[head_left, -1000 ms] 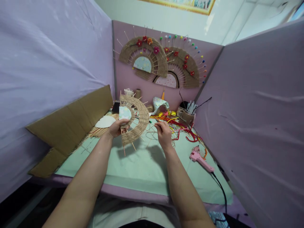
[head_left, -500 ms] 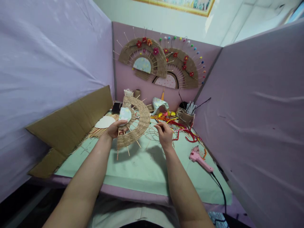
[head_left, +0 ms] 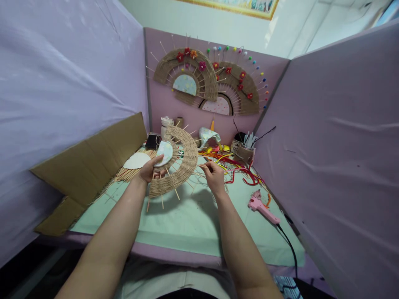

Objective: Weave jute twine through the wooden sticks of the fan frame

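My left hand (head_left: 149, 169) grips a woven half-circle of twine (head_left: 189, 155) over the table, thumb on its pale patterned fabric centre (head_left: 165, 152) and fingers partly hidden behind. Thin wooden sticks radiate through the twine band and poke out past its outer edge. At the right side of this weaving, my right hand (head_left: 213, 175) is closed in a pinch on what looks like the tip of one thin stick (head_left: 200, 165). Its fingertips are small in view, so the exact hold is hard to make out.
A pink glue gun (head_left: 263, 209) with a black cord lies at right. Behind are red and yellow craft stems (head_left: 232, 160) and a pot of white sticks (head_left: 245, 153). Cardboard (head_left: 93, 166) leans at left beside a white oval (head_left: 137, 160). Two finished half-circles (head_left: 187, 70) hang at the back.
The weaving has turned slightly clockwise, its lower end swinging left. My right hand has shifted a little left with it, still pinching at its outer edge.
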The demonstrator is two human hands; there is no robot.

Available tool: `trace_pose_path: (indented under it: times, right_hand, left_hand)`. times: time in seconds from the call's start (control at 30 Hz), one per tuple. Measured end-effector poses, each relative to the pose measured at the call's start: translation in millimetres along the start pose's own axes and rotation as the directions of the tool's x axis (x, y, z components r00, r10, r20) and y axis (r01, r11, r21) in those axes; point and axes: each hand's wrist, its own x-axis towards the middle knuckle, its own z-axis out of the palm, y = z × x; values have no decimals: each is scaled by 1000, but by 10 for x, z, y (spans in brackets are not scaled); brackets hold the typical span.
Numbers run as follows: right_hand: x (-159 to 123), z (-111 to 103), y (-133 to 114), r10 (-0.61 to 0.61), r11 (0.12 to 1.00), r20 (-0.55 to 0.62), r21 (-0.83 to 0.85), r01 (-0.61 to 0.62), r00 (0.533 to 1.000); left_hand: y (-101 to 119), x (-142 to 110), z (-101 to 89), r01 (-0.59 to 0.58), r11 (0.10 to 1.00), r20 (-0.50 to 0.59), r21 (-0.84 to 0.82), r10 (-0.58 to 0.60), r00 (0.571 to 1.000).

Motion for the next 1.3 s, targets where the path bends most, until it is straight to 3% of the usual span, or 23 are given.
trace_pose_path:
  times: [0.17,0.43,0.73,0.97,1.1,1.2,1.3]
  right_hand:
    - [15,-33,3,7,1000,-33,16,-6,999]
    - [56,-121,7,-116,993,-79,-25,115,990]
    - [119,-232,-4,195,935,-65,314,-165,979]
    - [111,-199,24,231,888,-27,414,-200,972]
    - [87,-138,25,256,849,106,451,-276,961]
    - [68,-90,10,234,843,198,447,-301,952]
    - [62,-73,2,248,835,175,461,-302,953]
  left_hand:
    - [21,-4,-15,39,999,-5,30,-39,999]
    - [28,-6,-32,60,988,-29,140,-56,998]
    - [11,-61,18,38,978,-7,203,-37,999]
    - [42,-155,81,91,987,14,133,-93,996]
    - [17,-144,92,92,993,80,71,-98,992]
    - [-21,-111,90,93,994,71,57,-97,993]
    - [-33,-98,91,97,991,69,87,-104,992]
